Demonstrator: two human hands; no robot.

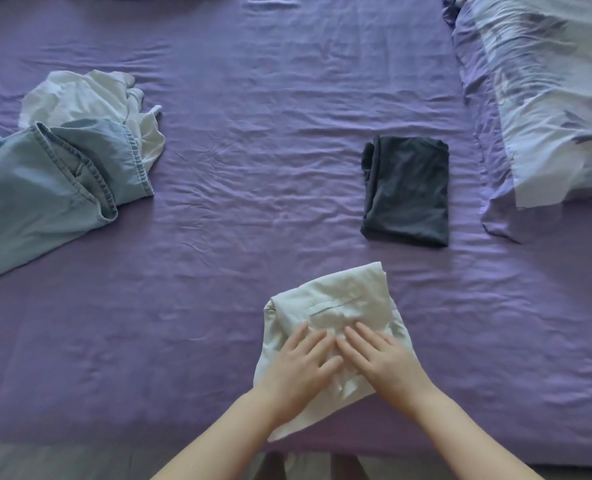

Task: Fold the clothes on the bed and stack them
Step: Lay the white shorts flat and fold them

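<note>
Here both forearms reach in from the near edge of the bed and angle toward each other, so the two hands meet on top of a pale folded garment. The left hand lies palm down with its fingers straight and slightly fanned, pressing the cloth flat. The right hand mirrors it, palm down, fingers straight and pointing up and to the left, its fingertips just beside those of the left. Neither grip is closed round anything; both are flat and open on the fabric.

The pale garment sits at the near middle of the bed, a soft, thin, off-white cloth folded into a rough, lumpy packet with a stitched seam line across its top layer and a loose corner trailing toward the bed's edge. Beyond it and to the right lies a dark grey folded garment, a neat upright rectangle of smooth matte knit. Far left sits a heap: light blue denim with thick stitched hems, and a crumpled white garment behind it and touching it. The bed's purple sheet is finely wrinkled. A pale printed pillow lies at the right.
</note>
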